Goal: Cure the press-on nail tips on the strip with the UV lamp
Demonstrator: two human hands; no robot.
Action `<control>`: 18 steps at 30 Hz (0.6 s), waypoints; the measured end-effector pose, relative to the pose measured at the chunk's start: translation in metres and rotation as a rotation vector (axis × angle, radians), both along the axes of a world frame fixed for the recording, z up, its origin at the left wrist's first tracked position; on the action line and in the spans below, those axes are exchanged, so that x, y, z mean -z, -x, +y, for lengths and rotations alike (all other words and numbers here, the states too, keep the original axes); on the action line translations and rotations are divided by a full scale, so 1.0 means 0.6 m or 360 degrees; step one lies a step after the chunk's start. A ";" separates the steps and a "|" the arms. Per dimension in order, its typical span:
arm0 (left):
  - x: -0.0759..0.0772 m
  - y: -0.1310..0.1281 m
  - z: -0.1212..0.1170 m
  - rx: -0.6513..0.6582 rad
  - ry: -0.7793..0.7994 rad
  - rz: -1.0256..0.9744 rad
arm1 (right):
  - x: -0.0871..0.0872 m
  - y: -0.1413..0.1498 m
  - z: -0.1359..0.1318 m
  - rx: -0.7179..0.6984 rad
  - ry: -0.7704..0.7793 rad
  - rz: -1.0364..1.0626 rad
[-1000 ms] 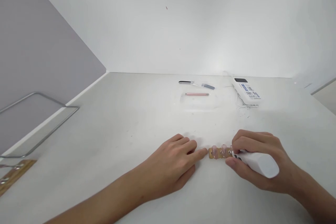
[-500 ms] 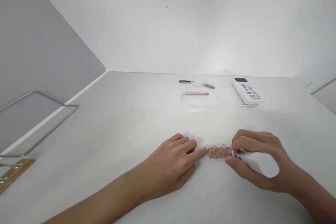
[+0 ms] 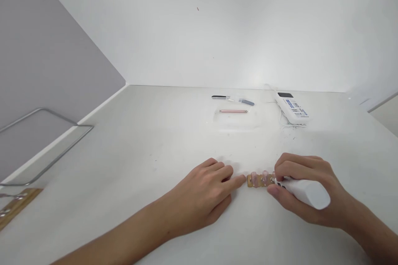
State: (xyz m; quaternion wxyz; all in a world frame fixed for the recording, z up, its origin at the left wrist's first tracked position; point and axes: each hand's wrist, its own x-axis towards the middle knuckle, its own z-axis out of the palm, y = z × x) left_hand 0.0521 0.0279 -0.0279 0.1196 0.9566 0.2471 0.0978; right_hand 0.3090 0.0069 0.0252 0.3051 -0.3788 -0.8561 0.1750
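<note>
My left hand [image 3: 213, 192] rests on the table, with its index finger stretched out and the other fingers loosely bent. That fingertip touches, or nearly touches, the left end of a small wooden nail display strip [image 3: 249, 181]. Glossy pinkish nail tips [image 3: 254, 179] stand in a row along the strip, on small silvery mounts. My right hand [image 3: 314, 186] is closed around a white handheld device [image 3: 311, 193], which looks like a small nail lamp. The device's front end is held over the right part of the strip and hides it, along with any tips there.
Behind the strip lie a pink pen-like tool [image 3: 233, 111], a black-handled tool [image 3: 219, 97] and a grey-blue capped tool [image 3: 247, 102]. A white box-like device [image 3: 291, 108] with a printed label and cable stands at back right. A bent metal rod [image 3: 59, 161] and wooden piece [image 3: 20, 207] are at left.
</note>
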 end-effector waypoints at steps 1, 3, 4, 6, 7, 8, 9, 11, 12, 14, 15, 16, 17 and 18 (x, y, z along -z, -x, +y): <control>0.000 0.000 0.000 -0.0001 -0.0001 -0.0001 | 0.000 0.000 0.000 0.0001 -0.0006 0.0009; 0.001 0.000 0.000 -0.0005 0.0001 -0.0002 | 0.000 -0.001 0.000 -0.0003 -0.0012 0.0020; 0.001 0.000 0.000 -0.0005 0.0002 -0.0001 | 0.000 -0.001 0.000 -0.0003 -0.0009 0.0022; 0.001 0.001 0.000 -0.0004 0.0002 -0.0002 | 0.001 -0.001 0.000 -0.0006 0.0001 0.0019; 0.001 0.001 0.000 -0.0001 0.0000 -0.0004 | 0.000 -0.001 0.000 -0.0006 0.0005 0.0014; 0.000 0.001 0.000 0.0000 -0.0003 -0.0008 | 0.000 0.000 0.000 -0.0006 0.0003 0.0012; 0.000 0.001 0.000 0.0000 -0.0004 -0.0010 | 0.001 0.000 0.000 -0.0006 -0.0004 0.0015; -0.001 0.001 0.000 -0.0004 -0.0001 -0.0010 | 0.001 0.000 -0.001 -0.0005 -0.0011 0.0018; -0.001 0.000 0.000 -0.0006 0.0002 -0.0011 | 0.002 0.000 -0.001 -0.0002 -0.0011 0.0018; 0.000 0.000 0.001 -0.0003 0.0009 -0.0009 | 0.003 -0.001 -0.002 0.0002 -0.0006 0.0010; 0.000 0.001 0.001 -0.0001 0.0012 -0.0009 | 0.003 -0.002 -0.002 0.0000 -0.0005 0.0007; 0.000 0.001 0.001 -0.0001 0.0013 -0.0010 | 0.002 -0.002 -0.001 -0.0004 -0.0006 0.0007; 0.000 0.001 0.001 -0.0001 0.0012 -0.0010 | 0.002 -0.002 -0.001 -0.0008 -0.0004 0.0007; 0.000 0.001 0.000 -0.0004 0.0009 -0.0011 | 0.001 -0.002 -0.001 -0.0011 -0.0004 0.0013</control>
